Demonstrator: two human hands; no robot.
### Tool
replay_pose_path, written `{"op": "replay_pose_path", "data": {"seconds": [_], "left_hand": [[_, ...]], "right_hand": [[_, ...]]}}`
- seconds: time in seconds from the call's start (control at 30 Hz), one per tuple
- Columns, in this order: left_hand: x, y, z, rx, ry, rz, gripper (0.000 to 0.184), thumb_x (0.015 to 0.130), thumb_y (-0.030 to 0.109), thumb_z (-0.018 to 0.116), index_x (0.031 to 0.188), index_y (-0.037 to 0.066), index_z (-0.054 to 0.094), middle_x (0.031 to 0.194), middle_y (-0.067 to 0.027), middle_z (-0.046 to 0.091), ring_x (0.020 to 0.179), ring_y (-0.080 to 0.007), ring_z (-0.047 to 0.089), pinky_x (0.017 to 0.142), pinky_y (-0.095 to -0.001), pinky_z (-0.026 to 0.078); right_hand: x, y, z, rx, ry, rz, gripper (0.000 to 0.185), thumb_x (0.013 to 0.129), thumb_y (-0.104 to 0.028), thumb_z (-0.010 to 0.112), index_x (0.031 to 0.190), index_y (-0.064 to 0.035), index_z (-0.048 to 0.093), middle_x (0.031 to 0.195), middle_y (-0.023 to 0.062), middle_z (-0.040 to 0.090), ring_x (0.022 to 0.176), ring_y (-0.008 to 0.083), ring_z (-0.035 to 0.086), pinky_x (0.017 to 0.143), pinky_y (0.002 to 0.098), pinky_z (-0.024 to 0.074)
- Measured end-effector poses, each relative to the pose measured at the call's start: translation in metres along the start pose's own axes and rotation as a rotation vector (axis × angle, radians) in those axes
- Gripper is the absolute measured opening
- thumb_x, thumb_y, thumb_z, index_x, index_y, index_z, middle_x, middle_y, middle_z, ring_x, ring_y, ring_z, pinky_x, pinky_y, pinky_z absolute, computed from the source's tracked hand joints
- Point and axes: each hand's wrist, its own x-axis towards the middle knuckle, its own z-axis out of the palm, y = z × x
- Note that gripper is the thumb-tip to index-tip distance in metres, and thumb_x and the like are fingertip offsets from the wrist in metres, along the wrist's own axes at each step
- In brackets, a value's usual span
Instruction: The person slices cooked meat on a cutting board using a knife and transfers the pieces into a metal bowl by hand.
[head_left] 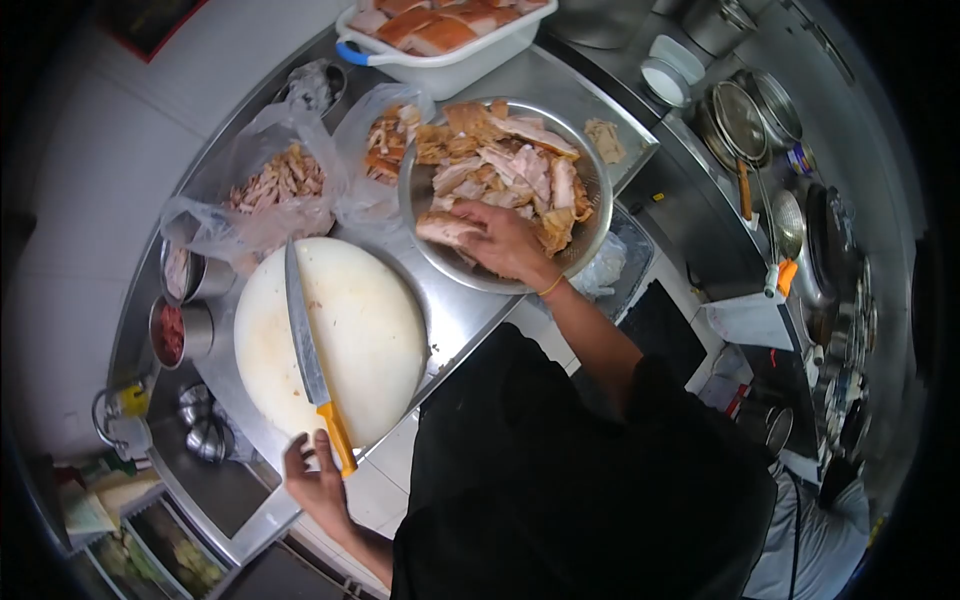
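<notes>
My right hand [498, 240] is closed on a piece of cooked pork [447, 229] at the near left rim of a metal bowl [600, 205]. More cooked meat pieces [515, 170], some with browned skin, fill the bowl. My left hand [318, 480] is at the near edge of a round white chopping board [375, 330], fingers apart, beside the yellow handle of a long knife [306, 330]. The knife lies across the board, handle overhanging its edge. The thumb is close to the handle; whether it touches is hard to tell.
A clear plastic bag of sliced meat [275, 185] lies beyond the board, next to another bag of meat [390, 140]. A white tub [455, 70] of skin-on meat stands at the back. Metal pots [190, 332] line the left edge. Strainers [740, 120] hang or rest at right.
</notes>
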Motion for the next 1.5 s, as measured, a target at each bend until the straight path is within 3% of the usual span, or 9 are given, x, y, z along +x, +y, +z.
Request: {"op": "replay_pose_path", "data": {"seconds": [0.43,0.67,0.83,0.9,0.93,1.0,1.07,1.2,1.5], "left_hand": [[0.003,-0.042,0.061,0.252,-0.056,-0.121,0.035,0.076,0.023,0.077,0.095,-0.005,0.07,0.082,-0.0206,0.071,0.074,-0.037,0.068,0.073,-0.0452,0.055],[-0.007,-0.069,0.045,-0.258,-0.177,-0.386,0.01,0.078,0.008,0.063,0.079,-0.002,0.061,0.054,-0.0047,0.053,0.037,-0.013,0.047,0.035,-0.0312,0.034],[-0.065,-0.067,0.009,-0.659,-0.181,-0.6,0.011,0.087,0.008,0.061,0.077,0.005,0.058,0.054,0.0005,0.049,0.038,-0.01,0.045,0.035,-0.0262,0.032],[-0.087,-0.075,0.005,-0.724,-0.183,-0.628,0.012,0.089,0.01,0.063,0.079,0.006,0.057,0.054,0.0018,0.048,0.037,-0.0092,0.042,0.034,-0.0265,0.031],[-0.096,-0.071,0.003,-0.737,-0.167,-0.653,0.013,0.091,0.013,0.064,0.081,0.007,0.058,0.054,0.003,0.047,0.037,-0.0082,0.041,0.034,-0.0261,0.03],[-0.116,-0.07,0.002,-0.778,-0.138,-0.61,0.021,0.099,0.024,0.064,0.088,0.007,0.059,0.054,0.0036,0.046,0.037,-0.0066,0.04,0.034,-0.0252,0.03],[-0.134,-0.066,0.005,-0.825,-0.108,-0.597,0.028,0.103,0.033,0.061,0.092,0.007,0.06,0.053,0.003,0.045,0.037,-0.0064,0.04,0.035,-0.0249,0.03],[-0.154,-0.075,0.02,-0.912,-0.076,-0.611,0.035,0.105,0.041,0.057,0.097,0.007,0.061,0.053,0.0017,0.046,0.037,-0.007,0.041,0.035,-0.0247,0.031],[-0.175,-0.109,0.033,-1.032,-0.063,-0.588,0.038,0.104,0.042,0.059,0.093,0.006,0.059,0.054,0.0,0.048,0.037,-0.0079,0.043,0.036,-0.0245,0.034]], "right_hand": [[0.01,-0.003,-0.014,-0.159,-0.129,-0.164,0.039,0.078,-0.009,0.061,0.116,-0.0081,0.07,0.106,0.0224,0.071,0.104,0.0402,0.067,0.094,0.0445,0.051],[0.025,-0.076,0.068,-0.145,-0.483,-0.455,0.029,0.071,-0.006,0.065,0.099,-0.0109,0.074,0.09,0.0118,0.074,0.094,0.0314,0.069,0.094,0.0437,0.0481],[0.027,-0.087,0.161,-0.301,-0.735,-0.886,0.019,0.064,-0.013,0.071,0.082,-0.0162,0.077,0.082,0.0021,0.074,0.081,0.023,0.069,0.1,0.0479,0.0383],[0.021,-0.093,0.167,-0.456,-0.834,-0.948,0.021,0.063,-0.016,0.075,0.084,-0.0166,0.078,0.098,0.0024,0.074,0.105,0.0232,0.065,0.109,0.0526,0.0321],[0.022,-0.066,0.177,-0.082,-0.629,-1.099,0.032,0.065,-0.011,0.073,0.097,-0.0138,0.078,0.113,0.0078,0.072,0.116,0.0286,0.061,0.113,0.0545,0.0275],[0.015,-0.057,0.176,0.233,-0.401,-0.808,0.042,0.069,0.006,0.064,0.109,-0.0075,0.073,0.118,0.0159,0.069,0.116,0.0377,0.059,0.107,0.0478,0.0409],[0.004,-0.051,0.173,-0.037,-0.06,-0.488,0.039,0.079,-0.022,0.079,0.108,0.0017,0.067,0.109,0.023,0.067,0.107,0.0418,0.062,0.092,0.0472,0.051],[-0.02,-0.089,0.187,-0.207,-0.243,-0.19,0.067,0.084,-0.052,0.075,0.111,0.0076,0.061,0.105,0.0279,0.066,0.104,0.0408,0.064,0.091,0.0467,0.0519],[-0.015,-0.098,0.225,-0.165,-0.46,-0.218,0.031,0.074,-0.02,0.073,0.095,0.0037,0.073,0.08,0.0172,0.073,0.081,0.0311,0.073,0.079,0.0382,0.0583]]}}
